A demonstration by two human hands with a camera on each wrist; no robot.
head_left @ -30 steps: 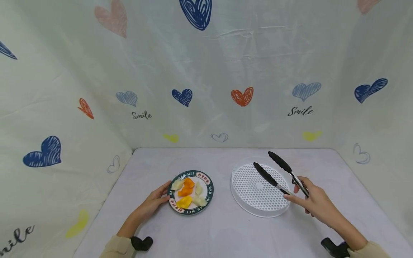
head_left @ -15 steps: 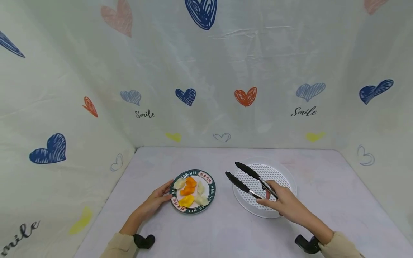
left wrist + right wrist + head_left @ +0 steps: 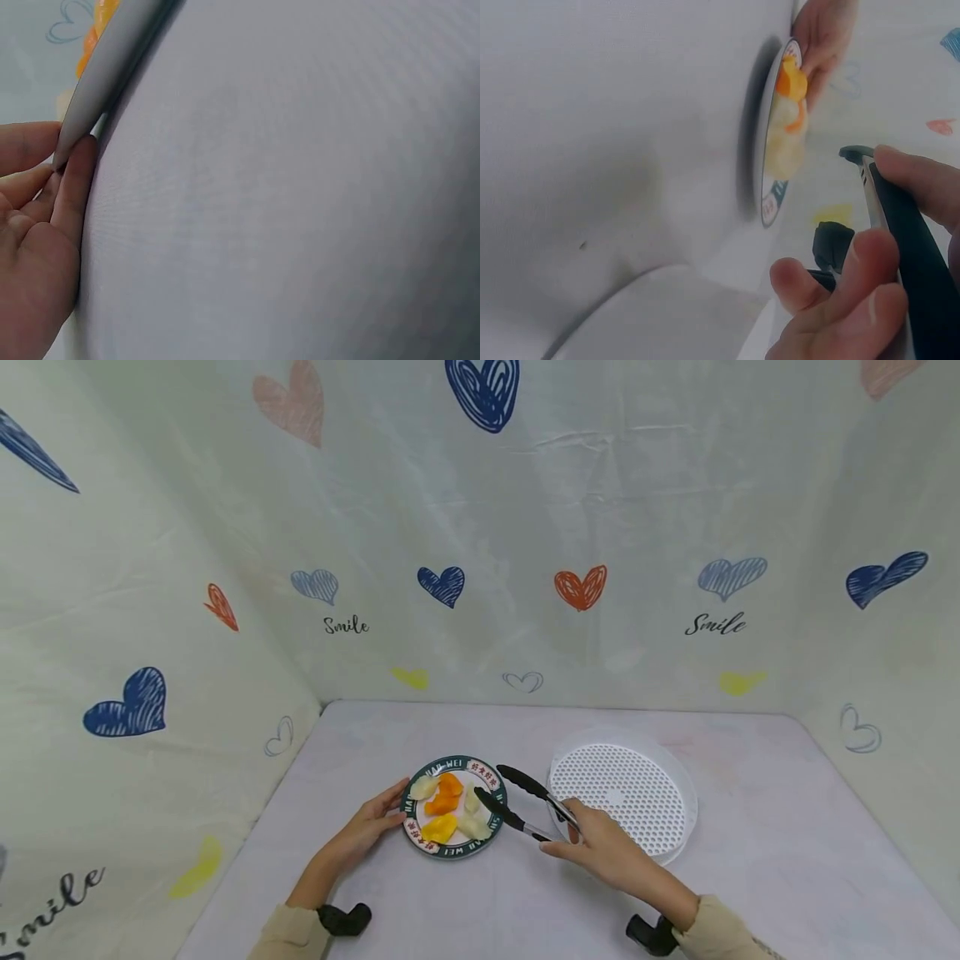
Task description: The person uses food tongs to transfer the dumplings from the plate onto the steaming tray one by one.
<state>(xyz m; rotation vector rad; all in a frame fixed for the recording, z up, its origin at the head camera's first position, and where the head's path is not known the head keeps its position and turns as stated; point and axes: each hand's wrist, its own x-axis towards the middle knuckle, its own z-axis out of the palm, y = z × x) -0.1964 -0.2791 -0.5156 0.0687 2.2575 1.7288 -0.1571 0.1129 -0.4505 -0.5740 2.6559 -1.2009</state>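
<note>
My left hand [image 3: 360, 837] pinches the left rim of a small round plate [image 3: 452, 853] with a green lettered border. In the left wrist view, thumb and fingers sit on either face of the plate's edge. On the plate lie orange pieces [image 3: 444, 799], a yellow piece [image 3: 439, 828] and several pale ones [image 3: 474, 827] that look like cut fruit. My right hand [image 3: 603, 853] holds metal tongs with black tips [image 3: 525, 782]. The tongs are spread apart, and their tips overlap the plate's right side in the head view.
A round white tray [image 3: 626, 793] with a perforated insert stands right of the plate, partly behind my right hand. A pale cloth covers the table [image 3: 450, 918]. Behind it hangs a sheet [image 3: 525, 527] printed with hearts. Each wrist wears a black camera mount [image 3: 345, 920].
My right hand has moved the tongs leftward from over the white tray to the plate's right side. The left hand keeps its hold on the plate. The head view has shifted slightly.
</note>
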